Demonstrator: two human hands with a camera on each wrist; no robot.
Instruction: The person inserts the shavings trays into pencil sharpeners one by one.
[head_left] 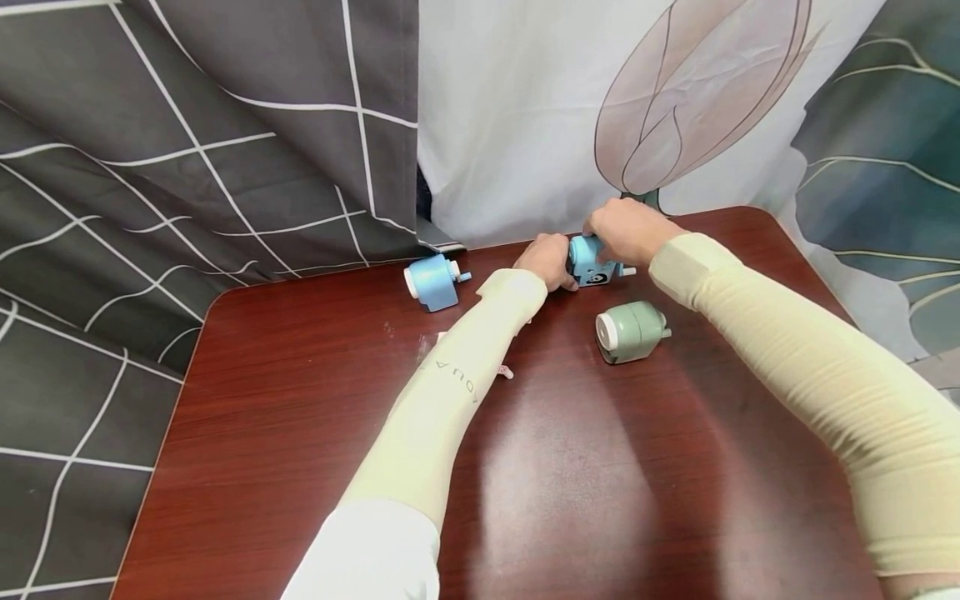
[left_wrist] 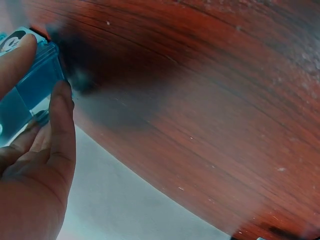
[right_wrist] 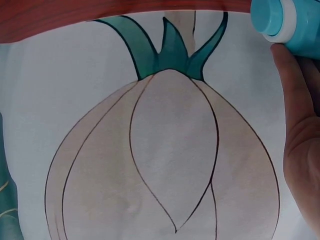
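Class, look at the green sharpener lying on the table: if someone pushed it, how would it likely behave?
The green sharpener lies on its side with a rounded body, so it may rock or roll a little. The table looks glossy, so it would probably slide easily. It looks like rigid plastic, likely stiff and fairly light.

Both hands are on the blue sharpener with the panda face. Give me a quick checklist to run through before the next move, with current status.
1. Left hand grips the blue sharpener: ok; in the left wrist view its fingers curl round the translucent blue body.
2. Right hand holds it from above: ok; it covers the top.
3. Sharpener resting on the table: cannot tell; the hands hide its base.
4. Green sharpener apart from the hands: ok; it lies on its side nearer the person.
5. Light blue sharpener apart: ok; it lies to the left by the curtain.
6. Crank free to turn: cannot tell; hidden under the right hand.
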